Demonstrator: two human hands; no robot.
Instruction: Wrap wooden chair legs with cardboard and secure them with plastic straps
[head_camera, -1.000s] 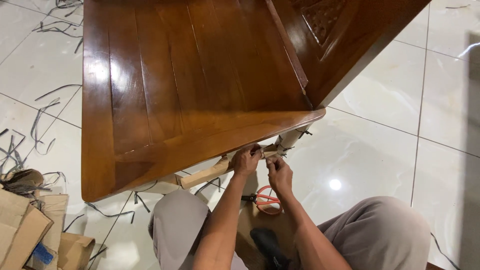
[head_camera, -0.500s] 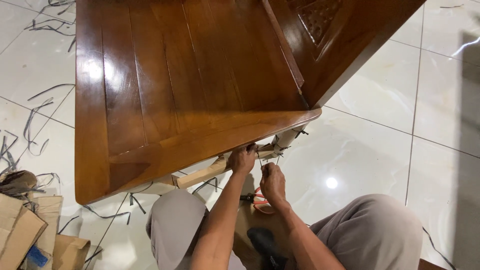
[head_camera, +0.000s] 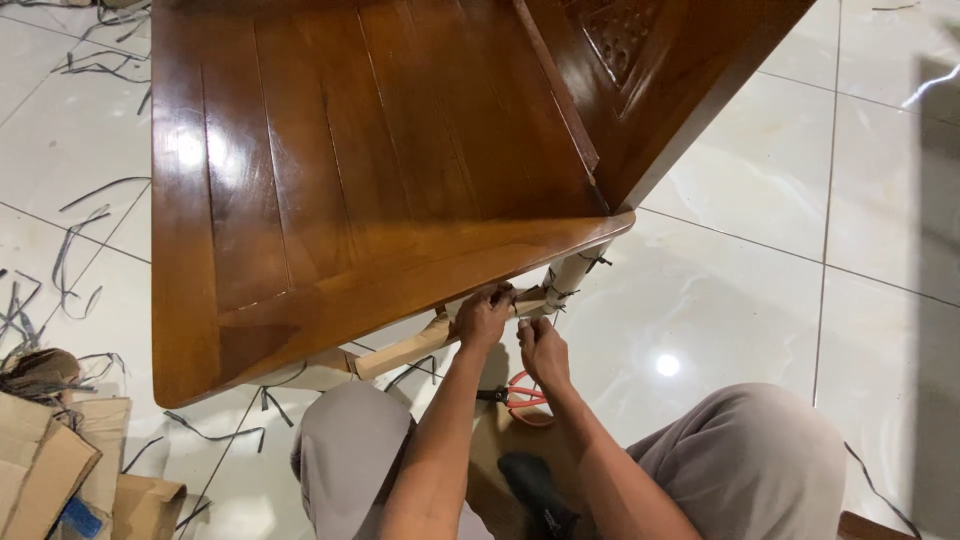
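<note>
A: Head cam: what moved in that last second?

B: Right hand (head_camera: 543, 348) slid up toward 12 o'clock, back beside the left hand (head_camera: 484, 317), both pinching wrapping on the wooden rail (head_camera: 412, 347) under the seat (head_camera: 340, 180). Scissors (head_camera: 522, 396) lay at 6 o'clock, unused.

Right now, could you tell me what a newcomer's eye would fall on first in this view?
The glossy brown wooden seat fills the upper half, tilted over the white tiled floor. Just under its front edge, the left hand and right hand work at a paper-wrapped rail. Red-handled scissors lie on the floor below them, with cardboard scraps at lower left.
</note>
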